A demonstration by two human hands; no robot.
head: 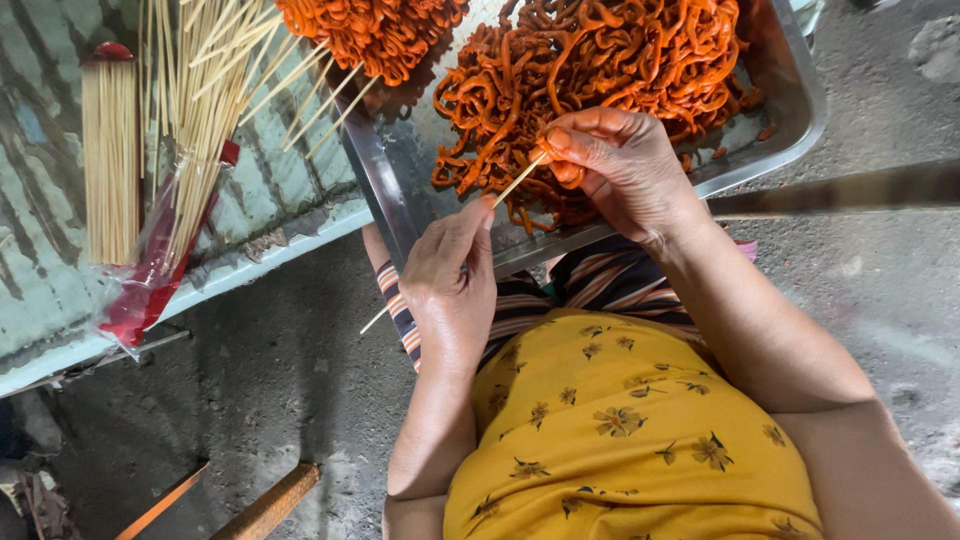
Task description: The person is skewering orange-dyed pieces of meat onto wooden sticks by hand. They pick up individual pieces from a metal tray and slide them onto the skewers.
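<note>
**Skewering orange strips over tray**

Left hand (450, 285) is gripping a thin bamboo skewer (505, 190), tip angled up-right. Right hand (620, 165) is pinching an orange strip (565, 170) at the skewer tip, over the steel tray's (795, 100) near edge. Spare skewer bundles (110, 160) are lying far left.

The left hand (450, 285) grips a thin wooden skewer (505, 190) that slants up to the right hand (615, 165), whose fingertips pinch an orange strip at the skewer's tip. Both hands hover over the near edge of a metal tray (800, 100) heaped with orange strips (600, 60). To the left, bundles of skewers (110, 160) lie on a green table (290, 180), some in a red-edged plastic bag (150, 280).
</note>
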